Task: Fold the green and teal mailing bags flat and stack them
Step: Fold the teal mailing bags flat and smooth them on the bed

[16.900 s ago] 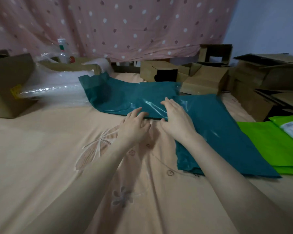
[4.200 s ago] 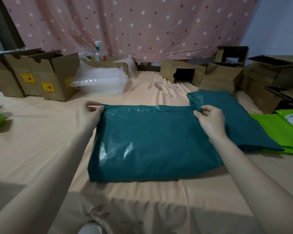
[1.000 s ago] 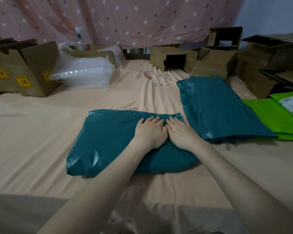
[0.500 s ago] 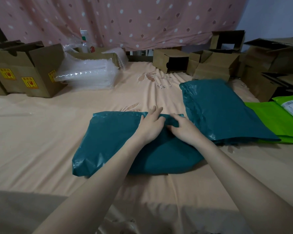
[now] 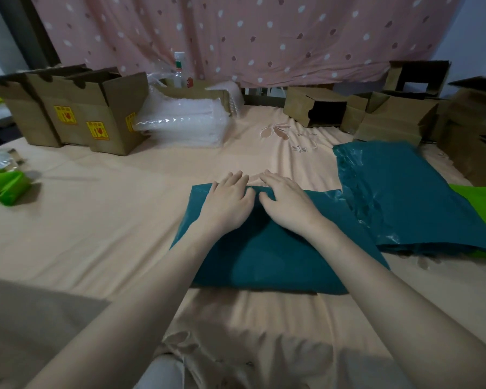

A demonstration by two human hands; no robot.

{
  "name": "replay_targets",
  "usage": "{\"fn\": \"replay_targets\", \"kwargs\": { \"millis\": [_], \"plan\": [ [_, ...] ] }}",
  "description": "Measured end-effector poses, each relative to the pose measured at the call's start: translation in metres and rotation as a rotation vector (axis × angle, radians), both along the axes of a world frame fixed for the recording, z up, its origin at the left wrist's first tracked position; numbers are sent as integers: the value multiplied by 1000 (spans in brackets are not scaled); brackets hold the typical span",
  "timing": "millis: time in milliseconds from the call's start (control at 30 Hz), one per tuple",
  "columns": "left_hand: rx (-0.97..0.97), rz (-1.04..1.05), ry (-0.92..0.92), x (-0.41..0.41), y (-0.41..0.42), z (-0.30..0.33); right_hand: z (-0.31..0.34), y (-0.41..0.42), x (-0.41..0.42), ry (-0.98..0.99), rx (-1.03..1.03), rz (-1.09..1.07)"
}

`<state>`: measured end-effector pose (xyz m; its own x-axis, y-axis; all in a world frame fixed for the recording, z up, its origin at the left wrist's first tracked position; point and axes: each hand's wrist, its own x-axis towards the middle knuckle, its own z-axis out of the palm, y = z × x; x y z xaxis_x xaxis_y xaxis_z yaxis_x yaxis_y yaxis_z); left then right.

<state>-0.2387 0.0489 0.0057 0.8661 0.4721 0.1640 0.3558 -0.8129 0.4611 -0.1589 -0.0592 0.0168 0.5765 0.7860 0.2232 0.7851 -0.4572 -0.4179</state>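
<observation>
Both hands, left hand (image 5: 228, 204) and right hand (image 5: 288, 204), press flat-fingered on the folded teal plastic mailing bag (image 5: 275, 248). Right of it lies the stack of folded teal bags (image 5: 410, 197); I judge stacking this one remains.

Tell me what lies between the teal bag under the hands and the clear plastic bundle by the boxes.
Only bare peach bedsheet, as the head view shows, between the teal bag and the clear plastic bundle.

Cardboard boxes (image 5: 76, 113), bubble wrap (image 5: 183, 122), curtain (image 5: 236, 35)
</observation>
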Motion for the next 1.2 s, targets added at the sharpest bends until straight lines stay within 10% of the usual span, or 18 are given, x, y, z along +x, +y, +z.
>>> {"fn": "replay_targets", "kwargs": {
  "millis": [1200],
  "plan": [
    [-92, 121, 130, -26, 46, -41, -27, 62, -28, -68, -412, 25]
  ]
}}
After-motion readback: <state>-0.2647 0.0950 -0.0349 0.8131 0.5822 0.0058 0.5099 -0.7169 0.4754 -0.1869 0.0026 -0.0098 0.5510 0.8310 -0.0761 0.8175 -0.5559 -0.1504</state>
